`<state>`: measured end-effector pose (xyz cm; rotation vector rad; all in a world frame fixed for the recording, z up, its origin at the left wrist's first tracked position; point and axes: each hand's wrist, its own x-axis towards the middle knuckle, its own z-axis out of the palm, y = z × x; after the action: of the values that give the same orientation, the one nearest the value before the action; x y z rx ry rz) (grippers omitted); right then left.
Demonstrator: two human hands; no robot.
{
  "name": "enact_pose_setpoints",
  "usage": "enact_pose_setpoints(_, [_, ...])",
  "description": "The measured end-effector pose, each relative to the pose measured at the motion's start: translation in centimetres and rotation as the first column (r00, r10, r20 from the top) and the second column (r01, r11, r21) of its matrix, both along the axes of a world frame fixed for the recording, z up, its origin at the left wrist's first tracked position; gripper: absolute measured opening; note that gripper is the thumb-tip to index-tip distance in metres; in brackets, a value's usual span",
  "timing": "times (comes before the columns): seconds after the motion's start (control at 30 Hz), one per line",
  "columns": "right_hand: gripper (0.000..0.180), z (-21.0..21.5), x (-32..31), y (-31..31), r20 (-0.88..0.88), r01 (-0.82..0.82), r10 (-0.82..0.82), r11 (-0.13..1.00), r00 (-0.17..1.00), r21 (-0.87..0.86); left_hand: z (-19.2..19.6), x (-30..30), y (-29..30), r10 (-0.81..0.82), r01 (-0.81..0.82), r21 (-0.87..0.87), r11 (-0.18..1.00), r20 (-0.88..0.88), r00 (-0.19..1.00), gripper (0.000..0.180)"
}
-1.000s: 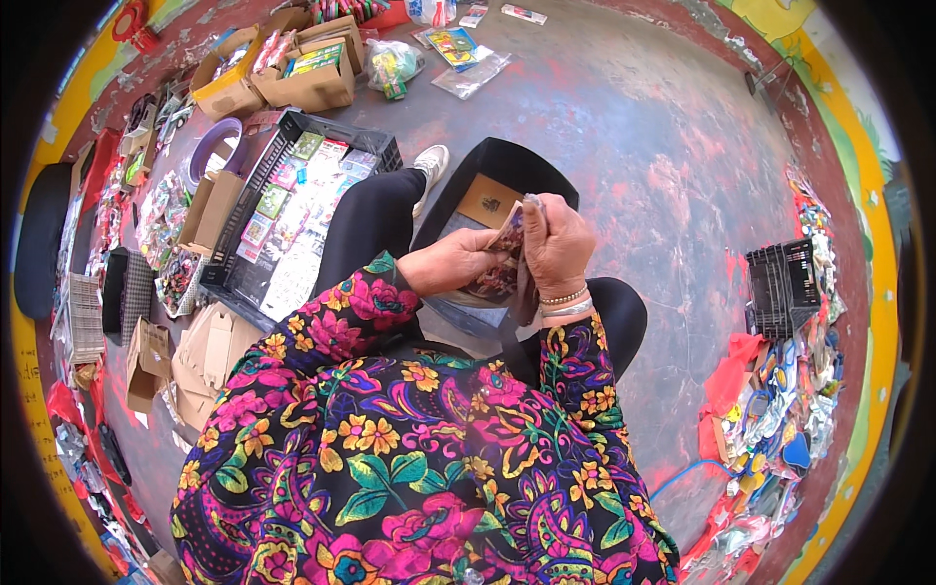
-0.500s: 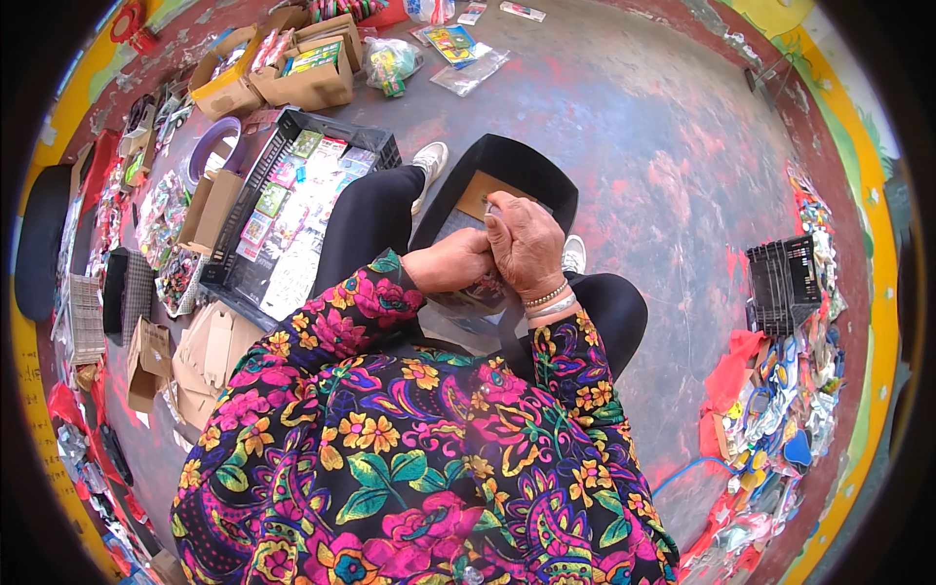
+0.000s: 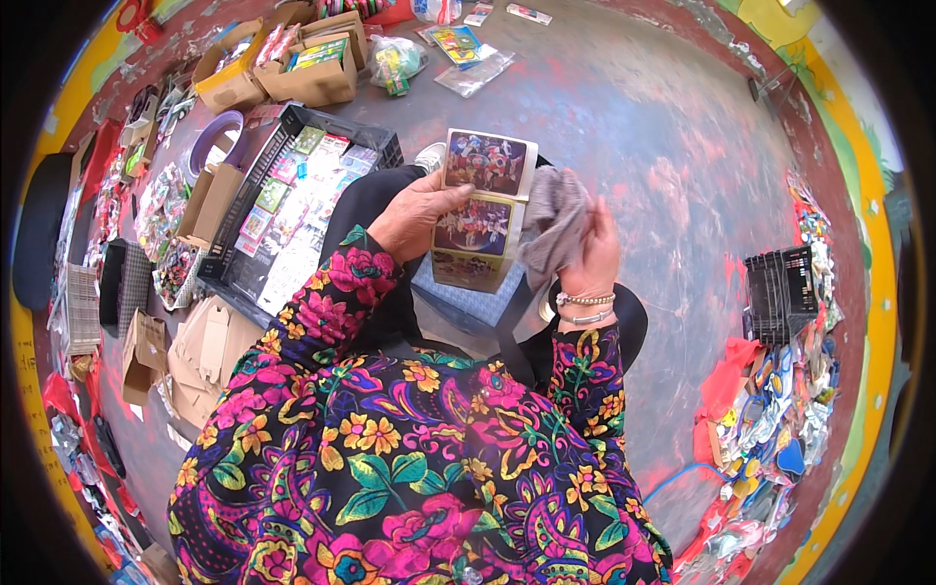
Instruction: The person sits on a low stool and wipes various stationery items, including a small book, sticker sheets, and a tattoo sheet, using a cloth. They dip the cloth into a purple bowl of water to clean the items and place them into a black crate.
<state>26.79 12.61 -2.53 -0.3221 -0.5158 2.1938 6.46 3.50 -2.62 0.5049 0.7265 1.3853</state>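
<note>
My left hand (image 3: 414,216) grips a strip of picture cards (image 3: 478,226) by its left edge, thumb on the front. The strip is held up in front of me, with colourful pictures on its panels, and its lower part bends. My right hand (image 3: 595,255) holds a crumpled grey cloth (image 3: 554,219) just right of the strip; the far fingers are partly hidden behind it. Below the strip, between my legs, a box with a blue-grey patterned surface (image 3: 473,304) shows in part.
On my left stands a black plastic crate (image 3: 231,255) with flat printed packs. Cardboard boxes (image 3: 322,83) and a purple ring-shaped thing (image 3: 216,139) lie beyond it. A black basket (image 3: 782,292) and heaped small goods (image 3: 775,419) line the right wall.
My hands, earlier together over the black box, have come apart. The picture strip and the grey cloth now show raised in them, and the box is mostly hidden.
</note>
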Motion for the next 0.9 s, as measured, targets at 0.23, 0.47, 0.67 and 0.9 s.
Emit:
enact_pose_setpoints(0.23, [0.051,-0.7,-2.5,-2.1,0.230,0.021,-0.084,0.964,0.970,0.263,0.1,0.7,-0.3,0.030,-0.029,0.068,0.997,-0.012,0.999,0.028])
enact_pose_setpoints(0.47, [0.027,-2.1,-2.7,-2.3,0.319,0.189,-0.297,0.925,0.900,0.329,-2.1,1.9,1.4,0.196,-0.159,0.167,0.973,-0.238,0.951,0.026])
enact_pose_setpoints(0.67, [0.027,0.1,-2.8,-3.4,0.397,0.072,-0.850,0.446,0.346,0.892,1.3,6.2,-0.9,0.364,-0.314,0.192,0.930,-0.350,0.863,0.058])
enact_pose_setpoints(0.9, [0.029,-0.8,-4.7,-5.5,-0.085,-0.274,-0.912,-0.208,0.401,0.939,2.2,5.7,-0.3,0.149,-0.170,0.081,0.982,0.218,0.964,0.036])
